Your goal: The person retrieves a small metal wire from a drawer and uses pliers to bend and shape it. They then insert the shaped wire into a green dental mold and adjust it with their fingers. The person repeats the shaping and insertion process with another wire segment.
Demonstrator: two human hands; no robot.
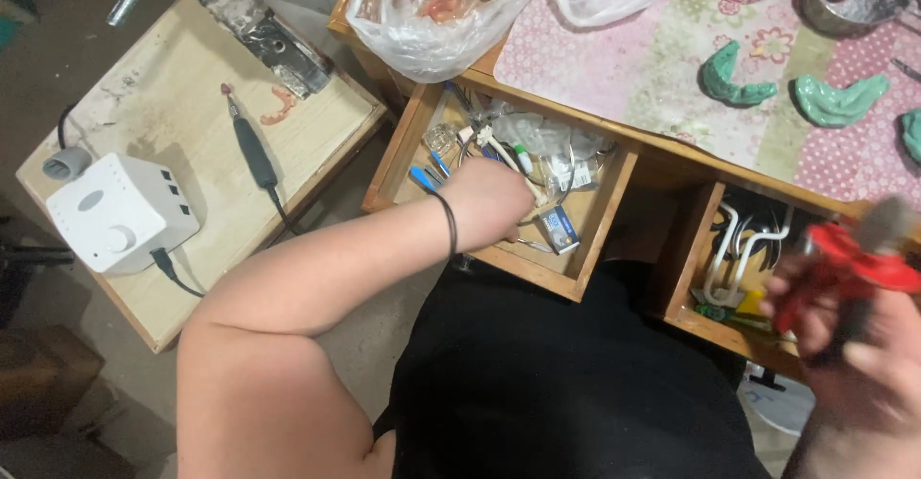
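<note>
My left hand (pixel 491 201) reaches down into an open wooden drawer (pixel 595 239) crowded with small tools, wire and plastic bags. Its fingers are buried among the contents, so I cannot see whether they hold anything. A dark band circles that wrist. My right hand (pixel 868 345) is at the lower right, blurred, with its fingers wrapped around a red tool (pixel 854 263) that has a grey tip. It hovers over a second open drawer (pixel 686 278) that holds white tubing.
On the pink patterned tabletop (pixel 652 67) lie green dental moulds (pixel 734 76), plastic bags (pixel 422 19), a cup and a metal pot. To the left, a low wooden table (pixel 173 115) carries a white control box (pixel 115 212), a dark handpiece (pixel 251 148) and a pink denture piece (pixel 280 103).
</note>
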